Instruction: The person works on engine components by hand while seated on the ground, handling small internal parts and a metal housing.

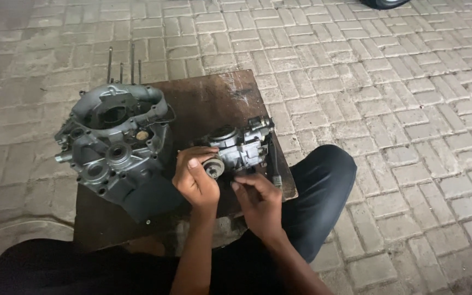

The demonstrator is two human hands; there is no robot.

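Note:
A small grey metal carburetor-like part (240, 146) rests near the front right corner of a dark wooden board (219, 98). My left hand (194, 180) grips its near left side, thumb against a round silver fitting (213, 167). My right hand (258, 199) touches the part's lower edge with its fingertips, fingers pinched together. A black hose (273, 164) hangs from the part's right side. A large grey engine crankcase (117, 145) with several long studs (121, 65) sits on the board's left, apart from both hands.
The board lies on a paved brick ground (389, 82). My legs in dark trousers (318, 191) are folded beside the board's front edge. A dark tyre edge (383, 3) shows at the top right.

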